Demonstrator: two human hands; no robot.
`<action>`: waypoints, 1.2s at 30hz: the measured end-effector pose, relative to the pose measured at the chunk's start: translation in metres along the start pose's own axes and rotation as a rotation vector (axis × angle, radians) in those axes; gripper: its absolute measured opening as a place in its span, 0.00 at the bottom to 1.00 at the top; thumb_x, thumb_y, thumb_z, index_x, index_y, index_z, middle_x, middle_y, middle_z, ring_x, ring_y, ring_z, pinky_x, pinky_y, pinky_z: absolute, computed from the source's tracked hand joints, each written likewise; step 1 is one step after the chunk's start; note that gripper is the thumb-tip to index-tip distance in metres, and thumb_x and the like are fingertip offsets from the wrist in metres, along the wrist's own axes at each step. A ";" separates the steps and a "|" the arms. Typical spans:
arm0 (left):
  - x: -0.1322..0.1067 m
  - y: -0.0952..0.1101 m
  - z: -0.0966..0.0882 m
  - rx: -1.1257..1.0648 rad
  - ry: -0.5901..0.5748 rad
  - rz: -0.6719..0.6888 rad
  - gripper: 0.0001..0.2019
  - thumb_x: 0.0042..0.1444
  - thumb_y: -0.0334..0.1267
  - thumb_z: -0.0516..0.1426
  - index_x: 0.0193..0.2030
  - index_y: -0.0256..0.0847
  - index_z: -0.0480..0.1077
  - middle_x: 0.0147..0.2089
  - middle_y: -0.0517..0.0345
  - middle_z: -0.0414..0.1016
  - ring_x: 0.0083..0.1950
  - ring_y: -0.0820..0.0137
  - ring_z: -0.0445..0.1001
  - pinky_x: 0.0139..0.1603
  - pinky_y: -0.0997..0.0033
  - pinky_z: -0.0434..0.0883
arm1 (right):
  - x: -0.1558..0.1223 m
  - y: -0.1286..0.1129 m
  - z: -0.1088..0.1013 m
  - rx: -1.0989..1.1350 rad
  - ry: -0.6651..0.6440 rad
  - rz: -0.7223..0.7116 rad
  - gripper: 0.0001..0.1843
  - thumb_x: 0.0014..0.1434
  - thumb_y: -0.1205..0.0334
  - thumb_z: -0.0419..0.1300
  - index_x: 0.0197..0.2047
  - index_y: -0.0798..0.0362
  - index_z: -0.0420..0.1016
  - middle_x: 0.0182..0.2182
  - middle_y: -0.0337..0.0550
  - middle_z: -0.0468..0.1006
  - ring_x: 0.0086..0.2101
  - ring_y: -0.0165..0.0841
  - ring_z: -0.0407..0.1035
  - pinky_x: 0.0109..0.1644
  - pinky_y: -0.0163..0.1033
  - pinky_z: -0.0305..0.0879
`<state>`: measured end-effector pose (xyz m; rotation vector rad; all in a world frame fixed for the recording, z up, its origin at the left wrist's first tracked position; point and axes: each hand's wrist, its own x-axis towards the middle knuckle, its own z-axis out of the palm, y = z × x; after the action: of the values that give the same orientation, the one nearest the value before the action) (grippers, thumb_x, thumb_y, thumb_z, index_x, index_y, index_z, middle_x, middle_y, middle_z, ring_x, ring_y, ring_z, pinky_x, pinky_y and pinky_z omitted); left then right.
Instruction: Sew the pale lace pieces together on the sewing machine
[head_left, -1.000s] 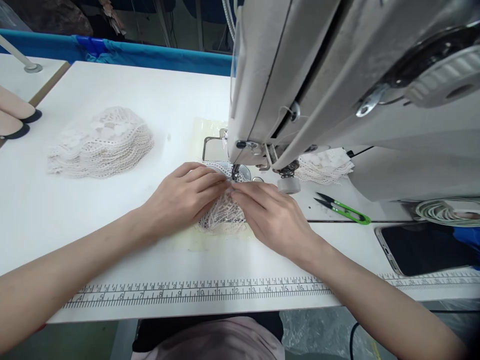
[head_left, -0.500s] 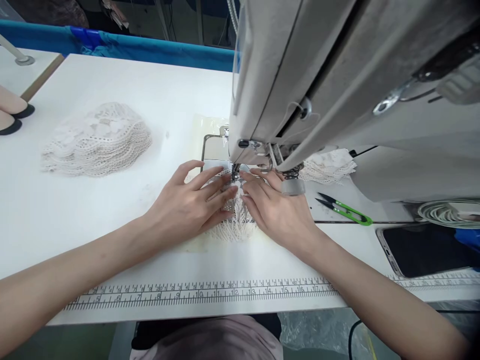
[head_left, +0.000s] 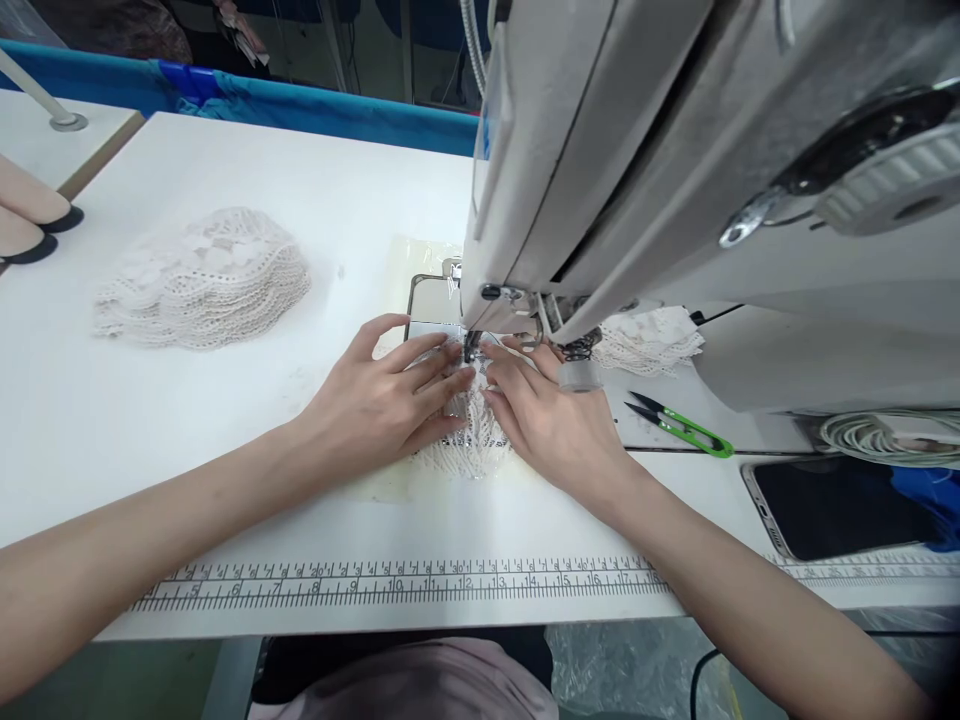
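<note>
A small piece of white lace (head_left: pixel 469 445) lies on the sewing machine bed, its far end under the presser foot and needle (head_left: pixel 470 347). My left hand (head_left: pixel 382 400) rests flat on the lace's left side, fingers stretched toward the needle. My right hand (head_left: pixel 551 420) lies flat on its right side, fingertips close to the presser foot. Both hands press the lace down; neither grips it. The grey-white sewing machine head (head_left: pixel 637 170) looms over the right half of the view.
A stack of white lace pieces (head_left: pixel 206 280) sits at the left of the white table (head_left: pixel 225 470). More lace (head_left: pixel 652 340) lies behind the machine foot. Green thread snips (head_left: pixel 679 425), a dark phone (head_left: pixel 832 505) and a printed ruler strip (head_left: pixel 405 580) are nearby.
Both hands slid forward toward the needle over the first half second, pushing the lace further under the presser foot, fingers flattening. Since then they have barely moved.
</note>
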<state>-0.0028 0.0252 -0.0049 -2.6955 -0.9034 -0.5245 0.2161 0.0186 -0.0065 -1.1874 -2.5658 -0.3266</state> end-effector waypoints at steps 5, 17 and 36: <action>0.000 -0.002 0.002 -0.016 0.016 -0.021 0.15 0.67 0.45 0.53 0.56 0.43 0.70 0.54 0.50 0.78 0.58 0.62 0.74 0.64 0.47 0.62 | 0.000 0.001 0.002 0.019 0.009 -0.007 0.15 0.66 0.66 0.53 0.55 0.60 0.71 0.49 0.54 0.80 0.51 0.44 0.71 0.54 0.52 0.70; -0.009 0.007 -0.006 -0.019 0.102 0.206 0.09 0.64 0.32 0.56 0.49 0.31 0.72 0.50 0.47 0.80 0.50 0.63 0.79 0.51 0.62 0.76 | -0.009 0.007 -0.010 0.294 0.102 -0.184 0.15 0.64 0.55 0.58 0.45 0.59 0.75 0.39 0.49 0.82 0.39 0.38 0.75 0.39 0.42 0.70; -0.011 0.009 -0.006 0.050 0.044 0.153 0.13 0.66 0.29 0.50 0.55 0.31 0.69 0.53 0.49 0.79 0.56 0.61 0.76 0.52 0.60 0.74 | -0.010 0.005 -0.010 0.190 0.148 -0.298 0.11 0.60 0.74 0.58 0.41 0.56 0.81 0.43 0.44 0.83 0.43 0.35 0.77 0.49 0.44 0.75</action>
<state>-0.0064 0.0104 -0.0052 -2.6693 -0.6821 -0.5191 0.2278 0.0113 -0.0006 -0.6889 -2.5737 -0.2186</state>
